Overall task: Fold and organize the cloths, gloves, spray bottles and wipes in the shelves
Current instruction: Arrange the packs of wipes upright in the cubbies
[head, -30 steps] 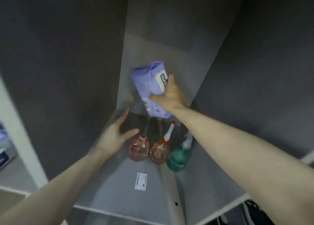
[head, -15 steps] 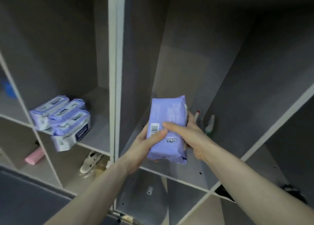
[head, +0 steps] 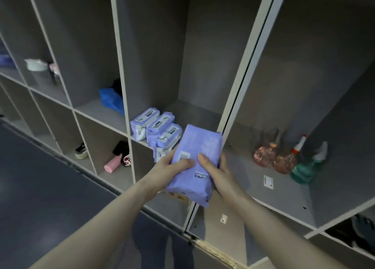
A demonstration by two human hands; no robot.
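Head view — a purple wipes pack (head: 195, 163) is gripped by both the left hand (head: 169, 168) and right hand (head: 218, 173), fingers curled round it, before three shelved packs (head: 157, 127).

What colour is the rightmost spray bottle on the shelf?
Teal green, with a pale nozzle; the spray bottle shows in the head view.

I have both arms stretched forward, left hand (head: 170, 165) and right hand (head: 216, 170) gripping the wipes pack (head: 195, 163) from either side.
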